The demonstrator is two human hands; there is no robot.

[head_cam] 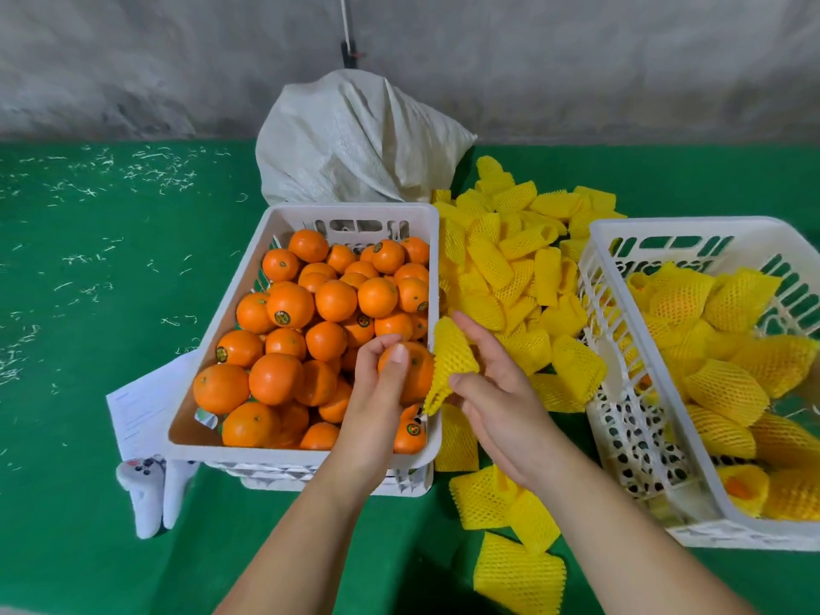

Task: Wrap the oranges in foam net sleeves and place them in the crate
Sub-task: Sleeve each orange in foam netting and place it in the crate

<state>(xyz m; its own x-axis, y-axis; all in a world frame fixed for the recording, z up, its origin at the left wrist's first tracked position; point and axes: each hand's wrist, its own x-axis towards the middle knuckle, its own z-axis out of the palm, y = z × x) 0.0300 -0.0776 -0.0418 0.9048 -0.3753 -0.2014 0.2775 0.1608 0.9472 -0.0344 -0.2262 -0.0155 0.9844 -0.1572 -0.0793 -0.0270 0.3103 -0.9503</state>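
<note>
1 orange [415, 370] is gripped in the curled left hand [377, 392] over the bare-fruit crate [306, 452] near-right corner. Just right of it, touching, 1 sleeve [450, 359] is pinched by the right hand [492, 392], its long axis running up-and-away.

Grey rough wall [577, 59] behind a green surface [88, 348].

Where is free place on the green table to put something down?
The green table lies bare left of the orange crate, apart from scattered shreds. Between that crate and the right crate, loose foam sleeves and both hands crowd the gap.
</note>
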